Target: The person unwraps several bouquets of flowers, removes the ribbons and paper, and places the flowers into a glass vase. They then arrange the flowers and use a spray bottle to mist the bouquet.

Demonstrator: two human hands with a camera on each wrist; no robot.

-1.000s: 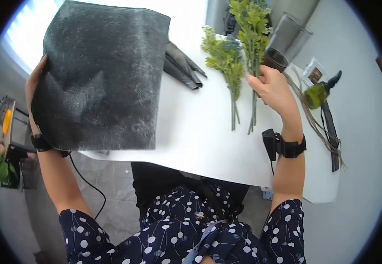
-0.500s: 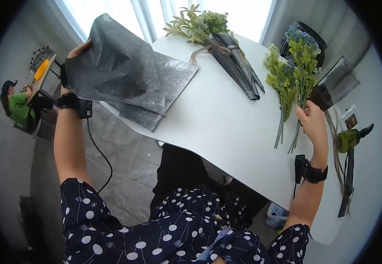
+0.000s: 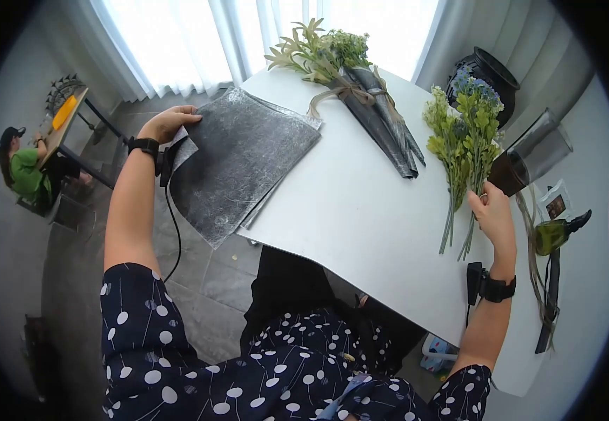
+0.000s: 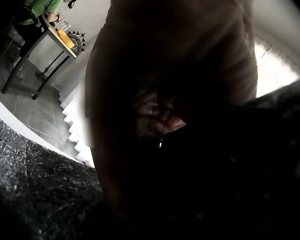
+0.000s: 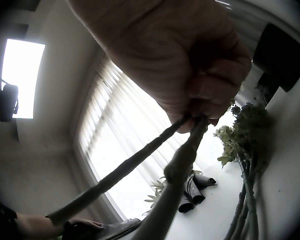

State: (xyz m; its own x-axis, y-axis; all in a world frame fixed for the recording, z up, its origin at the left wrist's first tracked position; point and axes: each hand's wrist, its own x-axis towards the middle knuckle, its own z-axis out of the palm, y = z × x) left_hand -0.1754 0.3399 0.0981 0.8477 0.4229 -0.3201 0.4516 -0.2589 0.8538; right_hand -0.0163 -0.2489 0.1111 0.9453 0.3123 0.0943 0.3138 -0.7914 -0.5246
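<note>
Hanging over the worktop (image 3: 332,217)'s left edge, the big dark sheet (image 3: 248,154) has come down flatter, so it seems nearly laid out. Leafy flowers (image 3: 474,119) at its right side sit in the right hand (image 3: 497,216)'s grip; the left hand (image 3: 166,125) pinches the sheet.

- Sheets (image 3: 248,158) overlap the left edge of the table (image 3: 332,217).
- Wrapped bouquets (image 3: 371,105) lie right of them, tops toward the far edge.
- Flower stems (image 3: 467,133) are farther right, before the pot (image 3: 485,76).
- The vase (image 3: 544,146) is right of the stems, behind the bottle (image 3: 552,237).
</note>
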